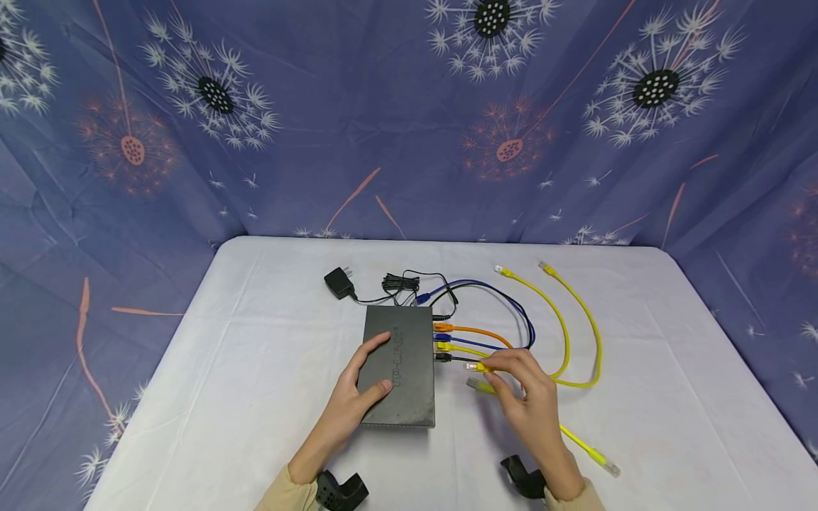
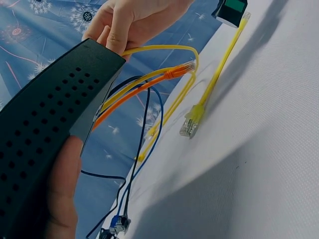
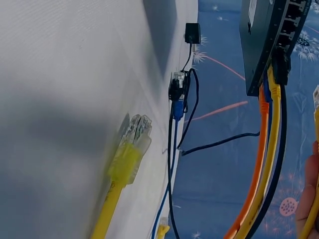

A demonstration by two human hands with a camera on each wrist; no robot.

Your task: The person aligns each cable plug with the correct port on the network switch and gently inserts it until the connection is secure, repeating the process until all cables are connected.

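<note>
A dark grey TP-Link network switch is held above the table by my left hand, index finger and thumb showing on its top. Orange, blue, yellow and black network cables run from its right side; open ports show beside them in the right wrist view. My right hand pinches a yellow network cable near its clear plug, just right of the black cable's plug. That held plug points toward the switch. Below it lies another yellow cable's plug, on the table.
Behind the switch lie a black power adapter, its bundled cord and a blue cable's end. Two yellow cable ends curve at the back right. Another yellow plug lies front right on the white tablecloth.
</note>
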